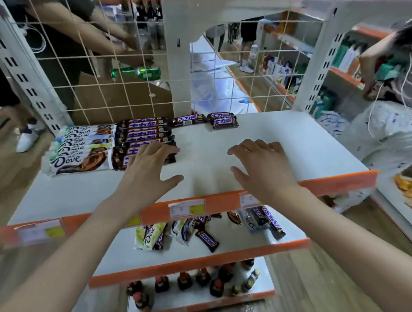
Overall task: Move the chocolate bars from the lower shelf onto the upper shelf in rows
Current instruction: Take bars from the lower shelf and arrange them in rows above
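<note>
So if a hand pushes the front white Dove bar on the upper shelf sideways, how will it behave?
The white Dove chocolate bar in its glossy wrapper probably slides easily on the smooth white upper shelf. Lying flat, it should not roll. It touches the dark Snickers bar beside it, so pushing may shift that too.

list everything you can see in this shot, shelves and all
Dove bars: a row, count unclear, white wrappers, upper shelf, far left.
Snickers row: about six, dark brown, right of and touching the Dove row.
loose Snickers bars: about three, dark brown, upper shelf back centre.
upper shelf: one, white with orange edge, right half bare.
mixed bars: a jumbled pile, white and brown, on the lower shelf.
bottles: about ten, dark, bottom shelf.
wire grid: one, cream, behind the upper shelf.
green bottle: one, behind the grid.
other people: at least two, left and right edges.
left hand: open, fingertips on the Snickers row.
right hand: open, empty, over bare shelf.
</note>
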`<move>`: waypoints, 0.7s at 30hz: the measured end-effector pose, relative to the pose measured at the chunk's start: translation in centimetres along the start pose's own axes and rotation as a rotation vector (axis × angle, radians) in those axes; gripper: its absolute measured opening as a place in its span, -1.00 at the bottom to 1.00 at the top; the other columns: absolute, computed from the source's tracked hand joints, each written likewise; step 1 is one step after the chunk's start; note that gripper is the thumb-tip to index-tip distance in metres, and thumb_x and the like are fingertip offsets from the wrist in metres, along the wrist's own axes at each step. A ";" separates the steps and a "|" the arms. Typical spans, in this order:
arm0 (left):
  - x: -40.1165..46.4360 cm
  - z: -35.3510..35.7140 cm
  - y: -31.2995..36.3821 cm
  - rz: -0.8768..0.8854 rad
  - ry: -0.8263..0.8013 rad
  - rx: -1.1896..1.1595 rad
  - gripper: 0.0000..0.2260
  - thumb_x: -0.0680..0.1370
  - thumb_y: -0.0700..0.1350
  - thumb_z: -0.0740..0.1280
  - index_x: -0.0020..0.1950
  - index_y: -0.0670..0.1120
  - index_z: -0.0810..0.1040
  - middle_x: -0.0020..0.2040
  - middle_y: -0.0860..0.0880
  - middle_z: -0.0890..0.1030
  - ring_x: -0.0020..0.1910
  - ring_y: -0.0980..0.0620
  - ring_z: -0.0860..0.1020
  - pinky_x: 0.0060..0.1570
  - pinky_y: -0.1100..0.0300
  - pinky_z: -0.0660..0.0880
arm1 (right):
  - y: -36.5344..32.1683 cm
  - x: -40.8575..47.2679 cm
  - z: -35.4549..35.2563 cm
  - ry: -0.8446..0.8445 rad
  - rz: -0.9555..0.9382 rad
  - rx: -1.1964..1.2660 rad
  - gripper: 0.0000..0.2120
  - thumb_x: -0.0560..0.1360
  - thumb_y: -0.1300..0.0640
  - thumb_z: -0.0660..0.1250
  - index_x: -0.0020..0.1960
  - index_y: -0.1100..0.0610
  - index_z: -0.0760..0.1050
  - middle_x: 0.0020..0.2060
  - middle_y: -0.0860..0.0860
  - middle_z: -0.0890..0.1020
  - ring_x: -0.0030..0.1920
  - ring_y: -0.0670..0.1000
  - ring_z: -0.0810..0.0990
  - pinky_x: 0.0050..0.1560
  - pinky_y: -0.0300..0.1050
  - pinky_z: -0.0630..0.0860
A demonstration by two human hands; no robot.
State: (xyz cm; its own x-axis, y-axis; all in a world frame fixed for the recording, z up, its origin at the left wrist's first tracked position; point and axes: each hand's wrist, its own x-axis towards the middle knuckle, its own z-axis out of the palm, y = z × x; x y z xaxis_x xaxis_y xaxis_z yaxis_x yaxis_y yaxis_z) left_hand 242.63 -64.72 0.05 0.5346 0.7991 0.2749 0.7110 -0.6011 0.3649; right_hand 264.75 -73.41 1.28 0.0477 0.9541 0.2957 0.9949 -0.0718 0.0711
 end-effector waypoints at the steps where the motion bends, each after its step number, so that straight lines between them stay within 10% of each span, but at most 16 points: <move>1: -0.2 0.2 0.6 -0.002 0.004 -0.004 -0.50 0.42 0.04 0.42 0.33 0.02 0.39 0.30 -0.02 0.39 0.32 -0.06 0.28 0.25 -0.09 0.26 | 0.4 -0.3 -0.1 -0.002 0.000 -0.002 -0.67 0.52 -0.02 0.23 0.27 -0.02 0.42 0.15 -0.03 0.53 0.13 0.06 0.49 0.10 -0.01 0.27; 21: -5.8 3.7 9.5 -0.042 -0.012 -0.043 -0.56 0.46 0.08 0.36 0.31 0.09 0.38 0.27 0.03 0.39 0.30 0.01 0.28 0.20 -0.03 0.23 | 4.2 -8.8 -0.4 0.055 -0.096 0.023 -0.72 0.47 0.05 0.31 0.18 0.04 0.51 0.01 0.01 0.60 -0.02 0.13 0.55 -0.04 0.00 0.33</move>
State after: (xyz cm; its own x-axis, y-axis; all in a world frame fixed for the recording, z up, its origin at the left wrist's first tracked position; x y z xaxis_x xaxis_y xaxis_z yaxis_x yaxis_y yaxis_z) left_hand 247.98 -75.10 -1.33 0.5101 0.8237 0.2478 0.7128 -0.5660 0.4141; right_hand 268.52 -82.19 -0.61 -0.0527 0.9387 0.3406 0.9964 0.0268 0.0803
